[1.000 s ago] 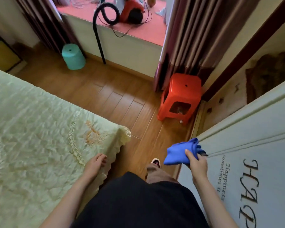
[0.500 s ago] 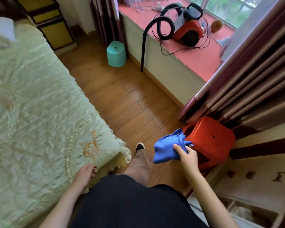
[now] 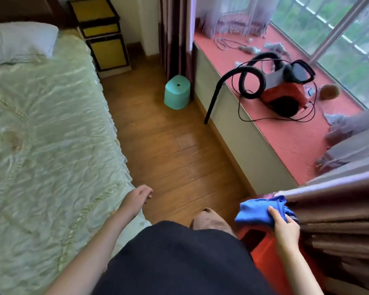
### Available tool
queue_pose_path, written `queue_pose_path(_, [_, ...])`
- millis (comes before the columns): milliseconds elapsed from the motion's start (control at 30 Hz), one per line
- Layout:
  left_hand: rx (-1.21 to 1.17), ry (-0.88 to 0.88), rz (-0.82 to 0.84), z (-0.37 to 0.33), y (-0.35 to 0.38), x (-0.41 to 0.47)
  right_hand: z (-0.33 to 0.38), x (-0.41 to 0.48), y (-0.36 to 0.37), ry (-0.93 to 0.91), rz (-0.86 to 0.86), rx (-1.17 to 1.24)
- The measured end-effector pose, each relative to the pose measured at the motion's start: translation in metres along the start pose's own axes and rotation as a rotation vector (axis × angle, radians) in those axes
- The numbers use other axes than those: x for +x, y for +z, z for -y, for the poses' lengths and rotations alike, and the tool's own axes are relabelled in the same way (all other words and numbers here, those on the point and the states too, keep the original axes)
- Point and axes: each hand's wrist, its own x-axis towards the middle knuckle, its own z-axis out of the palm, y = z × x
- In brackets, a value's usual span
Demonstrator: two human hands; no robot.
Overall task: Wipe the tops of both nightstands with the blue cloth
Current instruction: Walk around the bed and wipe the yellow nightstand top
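Note:
My right hand [image 3: 284, 227] grips the bunched blue cloth [image 3: 259, 211] at the lower right, just above a red plastic stool [image 3: 262, 252] and against the brown curtain. My left hand [image 3: 136, 198] hangs at the bed's corner with loosely curled fingers, holding nothing. A nightstand [image 3: 102, 33] with a black frame and yellow drawer fronts stands at the far end of the aisle, beside the head of the bed. Its top is cut off by the frame edge. No second nightstand is in view.
The bed [image 3: 47, 135] with a pale green cover fills the left. A wooden-floor aisle [image 3: 168, 150] runs ahead, with a teal stool [image 3: 177, 91] at its far end. A red window ledge [image 3: 285, 128] on the right carries a vacuum cleaner [image 3: 283, 92] with its hose hanging over the edge.
The view has swung left and up, from the wall and red stool toward the aisle and the nightstand. My left hand has lifted off the bed corner; my right hand keeps the cloth.

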Motion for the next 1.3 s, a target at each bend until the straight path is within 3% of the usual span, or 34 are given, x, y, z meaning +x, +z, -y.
queue_pose_path(133, [-0.013, -0.035, -0.028, -0.032, -0.001, 0.049, 0.05, 0.065, 0.052, -0.005, 0.061, -0.054])
queue_pose_path(267, [-0.076, -0.138, -0.102, -0.048, -0.006, 0.104, 0.108, 0.125, 0.135, -0.043, 0.227, -0.156])
queue_pose_path(533, [-0.388, -0.365, -0.409, -0.096, -0.034, 0.169, 0.254, 0.202, 0.321, -0.211, 0.701, -0.301])
queue_pose_path(700, [-0.47, -0.407, -0.542, -0.124, -0.068, 0.215, 0.325, 0.229, 0.422, -0.276, 0.842, -0.368])
queue_pose_path(933, [-0.441, -0.325, -0.533, -0.185, -0.159, 0.338, 0.383, 0.266, 0.538, -0.227, 0.797, -0.403])
queue_pose_path(1300, [-0.242, -0.124, -0.346, -0.297, -0.328, 0.512, 0.491, 0.316, 0.67, -0.126, 0.491, -0.313])
